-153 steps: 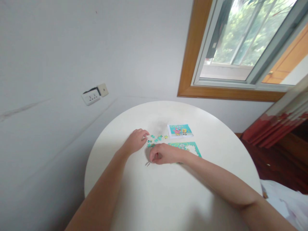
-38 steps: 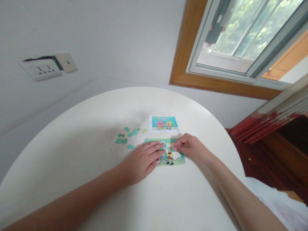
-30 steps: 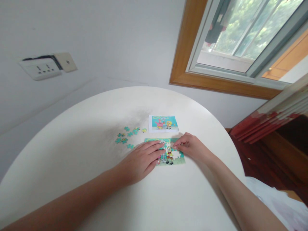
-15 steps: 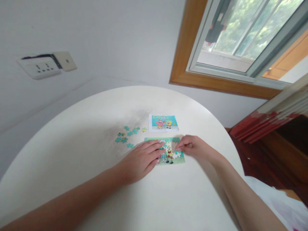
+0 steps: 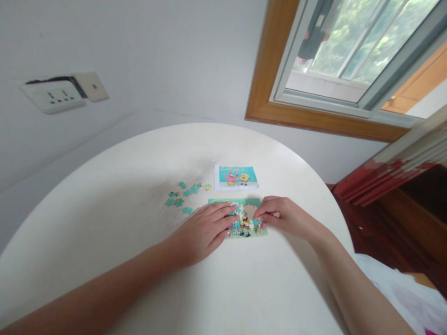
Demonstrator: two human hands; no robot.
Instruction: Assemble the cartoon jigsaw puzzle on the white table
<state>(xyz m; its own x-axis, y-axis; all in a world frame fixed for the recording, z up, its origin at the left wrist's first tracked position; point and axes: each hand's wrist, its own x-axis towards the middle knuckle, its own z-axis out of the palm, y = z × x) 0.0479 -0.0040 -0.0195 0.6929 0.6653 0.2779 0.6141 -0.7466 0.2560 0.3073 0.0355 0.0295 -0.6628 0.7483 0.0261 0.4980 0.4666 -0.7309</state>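
A partly filled jigsaw puzzle point(image 5: 246, 231) with cartoon figures lies flat on the white table point(image 5: 223, 288). My left hand point(image 5: 206, 232) rests palm down over its left side, fingers stretched out and covering part of the picture. At the right edge of the puzzle, my right hand point(image 5: 279, 215) has thumb and fingers pinched together on a small teal jigsaw piece point(image 5: 257, 222), low over a gap right of the yellow figure. The fingers hide part of that piece. Above the puzzle sits a reference picture card point(image 5: 237, 177) with the same figures.
Several loose jigsaw pieces point(image 5: 179, 202), teal and some partly yellow, lie left of the card. The table's rounded far edge meets a pale wall with a power socket point(image 5: 56, 96). A wood-framed window point(image 5: 256, 109) and a red-patterned curtain point(image 5: 370, 181) are on the right.
My right hand's fingers have moved slightly down over the gap, and a teal piece now shows at the fingertips. The left hand stays in place on the puzzle.
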